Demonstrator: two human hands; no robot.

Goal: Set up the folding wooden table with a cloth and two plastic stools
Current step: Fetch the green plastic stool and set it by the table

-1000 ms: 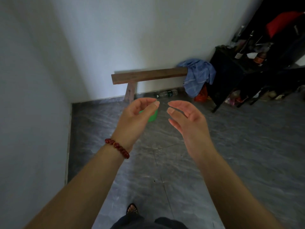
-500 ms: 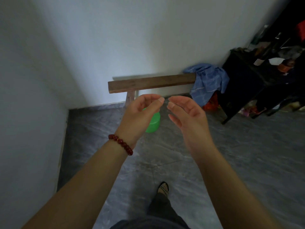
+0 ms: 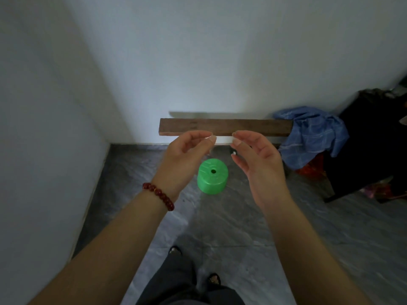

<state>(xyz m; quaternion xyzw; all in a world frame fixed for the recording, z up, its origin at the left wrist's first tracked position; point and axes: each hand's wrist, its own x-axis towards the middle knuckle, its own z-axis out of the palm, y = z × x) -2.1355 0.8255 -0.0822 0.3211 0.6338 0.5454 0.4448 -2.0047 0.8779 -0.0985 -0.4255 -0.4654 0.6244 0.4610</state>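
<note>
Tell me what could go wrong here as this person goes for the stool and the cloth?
1. The green stool sits low on the dim floor, straight ahead of the person's foot; it could be tripped over.
2. The blue cloth hangs bunched over the right end of the wooden board; lifting the board first would likely drop the cloth on the floor.
The left hand and right hand hold nothing.

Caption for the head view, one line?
Left hand and right hand raised empty, loosely curled; green stool ahead, wooden bench behind it.
</note>
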